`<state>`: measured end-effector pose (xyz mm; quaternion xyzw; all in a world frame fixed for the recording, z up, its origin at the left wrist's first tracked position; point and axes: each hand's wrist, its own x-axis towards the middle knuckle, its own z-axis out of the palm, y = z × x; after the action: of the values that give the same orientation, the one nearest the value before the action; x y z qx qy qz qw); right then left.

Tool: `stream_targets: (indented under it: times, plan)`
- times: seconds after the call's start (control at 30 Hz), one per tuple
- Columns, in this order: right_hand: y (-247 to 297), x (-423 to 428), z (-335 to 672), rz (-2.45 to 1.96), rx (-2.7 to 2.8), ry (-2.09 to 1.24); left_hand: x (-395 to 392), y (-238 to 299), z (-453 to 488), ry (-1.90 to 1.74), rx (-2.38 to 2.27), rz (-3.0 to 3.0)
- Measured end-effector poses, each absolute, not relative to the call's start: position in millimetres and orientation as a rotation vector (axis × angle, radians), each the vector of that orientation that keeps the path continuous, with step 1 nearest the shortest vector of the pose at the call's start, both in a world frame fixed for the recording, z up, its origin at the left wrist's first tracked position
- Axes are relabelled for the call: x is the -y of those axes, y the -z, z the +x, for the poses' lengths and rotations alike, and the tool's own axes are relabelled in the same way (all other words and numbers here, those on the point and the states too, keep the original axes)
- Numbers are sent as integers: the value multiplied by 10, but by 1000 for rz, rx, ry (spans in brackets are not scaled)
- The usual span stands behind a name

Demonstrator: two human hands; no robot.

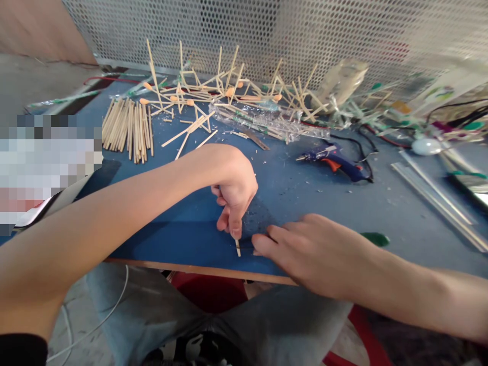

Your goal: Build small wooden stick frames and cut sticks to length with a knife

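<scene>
My left hand [235, 198] is bent down at the wrist near the front of the blue table. Its thumb and fingers pinch a short wooden stick [238, 249], whose lower end shows against the tabletop. To the right, my right hand [301, 246] is closed, knuckles up, around what looks like a knife. Only a thin dark blade [247, 248] shows from it, reaching to the stick; the grip is hidden. A green rounded piece [375, 239] shows behind my right wrist; whether it belongs to the knife I cannot tell.
A blue glue gun [335, 160] with a black cord lies at the right. Bundled sticks [127, 127] are at the left. Stick structures and orange-tipped pieces [230, 92] stand before the perforated metal panel [244, 30]. Clear glue sticks [438, 201] lie far right. The wooden table edge [198, 270] is nearest me.
</scene>
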<state>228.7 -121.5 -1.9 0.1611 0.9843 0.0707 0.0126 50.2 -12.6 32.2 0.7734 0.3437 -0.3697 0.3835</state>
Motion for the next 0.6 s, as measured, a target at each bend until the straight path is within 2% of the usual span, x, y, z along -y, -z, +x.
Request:
stream_targets:
  times: [0.2,0.37,0.6]
  plan:
    - [16,1165,2271,477,-3070,-256,128,-336,497,894,-894,1984]
    - [-4,1074,2292,423,-2980,-14,173,-394,489,1000,-873,2031]
    - [33,1082,2283,416,-3002,-42,171,-391,478,970,-844,2017]
